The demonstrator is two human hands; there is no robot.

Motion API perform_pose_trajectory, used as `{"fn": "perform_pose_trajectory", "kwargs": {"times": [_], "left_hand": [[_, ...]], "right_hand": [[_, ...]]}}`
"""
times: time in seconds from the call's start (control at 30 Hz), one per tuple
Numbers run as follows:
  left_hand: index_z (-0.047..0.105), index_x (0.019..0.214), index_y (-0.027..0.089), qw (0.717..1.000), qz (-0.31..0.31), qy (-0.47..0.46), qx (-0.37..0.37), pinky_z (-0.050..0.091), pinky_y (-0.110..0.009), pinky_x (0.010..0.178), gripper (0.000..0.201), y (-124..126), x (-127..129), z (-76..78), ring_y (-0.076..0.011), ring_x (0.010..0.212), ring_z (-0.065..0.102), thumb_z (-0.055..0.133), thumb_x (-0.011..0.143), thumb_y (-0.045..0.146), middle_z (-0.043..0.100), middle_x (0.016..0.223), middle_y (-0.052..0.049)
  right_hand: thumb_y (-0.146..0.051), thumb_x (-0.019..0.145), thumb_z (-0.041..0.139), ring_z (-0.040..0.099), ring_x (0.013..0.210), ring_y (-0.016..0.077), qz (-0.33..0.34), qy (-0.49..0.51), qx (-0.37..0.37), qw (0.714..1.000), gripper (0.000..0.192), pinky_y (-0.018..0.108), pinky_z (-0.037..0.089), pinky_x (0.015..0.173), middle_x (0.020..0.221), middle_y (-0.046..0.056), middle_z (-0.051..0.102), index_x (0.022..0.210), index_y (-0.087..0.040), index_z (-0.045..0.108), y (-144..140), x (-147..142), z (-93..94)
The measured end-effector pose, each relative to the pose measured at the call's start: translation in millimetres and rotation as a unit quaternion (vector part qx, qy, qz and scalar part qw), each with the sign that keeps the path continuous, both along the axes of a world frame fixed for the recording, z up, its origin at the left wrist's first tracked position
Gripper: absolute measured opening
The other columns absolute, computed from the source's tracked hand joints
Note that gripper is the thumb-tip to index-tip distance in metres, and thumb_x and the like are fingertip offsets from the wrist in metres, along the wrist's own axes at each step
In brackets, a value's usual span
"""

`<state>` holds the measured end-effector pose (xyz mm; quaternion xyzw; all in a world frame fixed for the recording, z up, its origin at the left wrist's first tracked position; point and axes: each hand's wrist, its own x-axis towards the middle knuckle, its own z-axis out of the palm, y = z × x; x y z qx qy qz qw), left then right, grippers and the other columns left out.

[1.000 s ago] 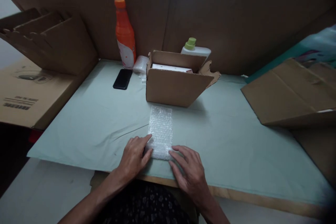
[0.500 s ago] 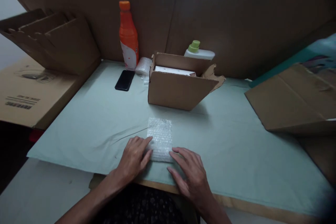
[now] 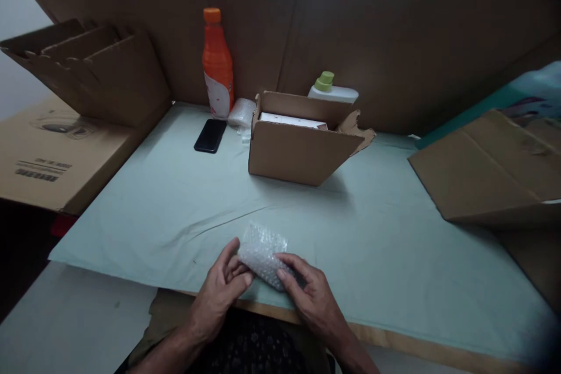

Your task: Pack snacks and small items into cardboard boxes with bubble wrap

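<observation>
A small piece of clear bubble wrap (image 3: pixel 264 251) is near the front edge of the cloth-covered table, its near part folded up and its far part lying flat. My right hand (image 3: pixel 313 292) pinches the right side of the fold between thumb and fingers. At the left end is my left hand (image 3: pixel 223 280), turned partly palm-up. Its index finger is stretched out, the others curl loosely, and thumb and fingers are apart beside the wrap. Whether anything lies inside the fold cannot be seen.
Behind stands an open cardboard box (image 3: pixel 293 152) holding a white item (image 3: pixel 291 121). Farther back are an orange bottle (image 3: pixel 218 64), a bubble wrap roll (image 3: pixel 242 112), a black phone (image 3: pixel 210 136) and a green-capped white bottle (image 3: pixel 335 93). Cardboard boxes flank the table left (image 3: pixel 48 152) and right (image 3: pixel 486 169).
The bubble wrap, flat before, is now lifted and folded at its near side, and sits closer to me. My right hand has closed on it; my left hand has turned over.
</observation>
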<state>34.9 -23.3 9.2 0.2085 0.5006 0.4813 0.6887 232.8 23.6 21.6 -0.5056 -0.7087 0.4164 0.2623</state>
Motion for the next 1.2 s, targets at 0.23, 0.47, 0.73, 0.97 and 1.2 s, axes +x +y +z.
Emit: {"fn": "perform_pose_trajectory", "kwargs": {"times": [0.23,0.47,0.73,0.97,1.2], "left_hand": [[0.029,0.156,0.019,0.979,-0.081,0.165,0.088,0.047,-0.037,0.1,0.083,12,5,14.2,-0.0247,0.112,0.061,0.066,0.084,0.039,0.063,0.128,-0.013],[0.041,0.151,0.019,0.935,-0.171,0.239,0.198,0.048,-0.037,0.101,0.076,15,8,8.2,-0.0269,0.115,0.061,0.065,0.083,0.043,0.064,0.126,-0.012],[0.06,0.134,0.024,0.807,-0.378,0.332,0.309,0.053,-0.029,0.085,0.045,54,-10,16.2,-0.0219,0.095,0.067,0.052,0.096,0.047,0.072,0.112,-0.007],[0.039,0.149,0.022,0.58,-0.067,0.608,0.538,0.037,-0.052,0.115,0.061,176,-32,104.1,-0.031,0.14,0.043,0.06,0.093,0.034,0.051,0.148,-0.014],[0.065,0.099,0.02,0.546,-0.004,0.661,0.514,0.045,-0.052,0.102,0.019,250,-22,93.6,-0.0325,0.123,0.055,0.051,0.089,0.011,0.071,0.1,-0.008]], "right_hand": [[-0.042,0.079,0.073,0.06,0.121,0.0297,-0.033,0.015,0.034,0.999,0.06,0.045,0.047,0.103,0.139,0.014,0.06,0.134,-0.022,0.06,9,17,15.5],[-0.032,0.082,0.066,0.065,0.079,0.0183,0.027,0.076,-0.038,0.996,0.016,0.028,0.05,0.075,0.083,0.002,0.071,0.09,-0.02,0.069,20,12,34.5],[-0.026,0.078,0.07,0.068,0.1,0.0241,0.1,-0.047,-0.037,0.993,0.039,0.037,0.05,0.092,0.111,0.007,0.074,0.117,-0.023,0.07,43,43,57.9],[-0.039,0.084,0.068,0.068,0.078,0.0184,-0.061,0.065,0.187,0.978,0.022,0.028,0.054,0.068,0.088,0.003,0.074,0.099,-0.022,0.07,133,83,145.1],[-0.033,0.087,0.06,0.07,0.083,0.0273,-0.212,-0.372,0.267,0.863,0.035,0.037,0.049,0.075,0.09,0.012,0.076,0.117,-0.016,0.064,231,74,181.8]]}}
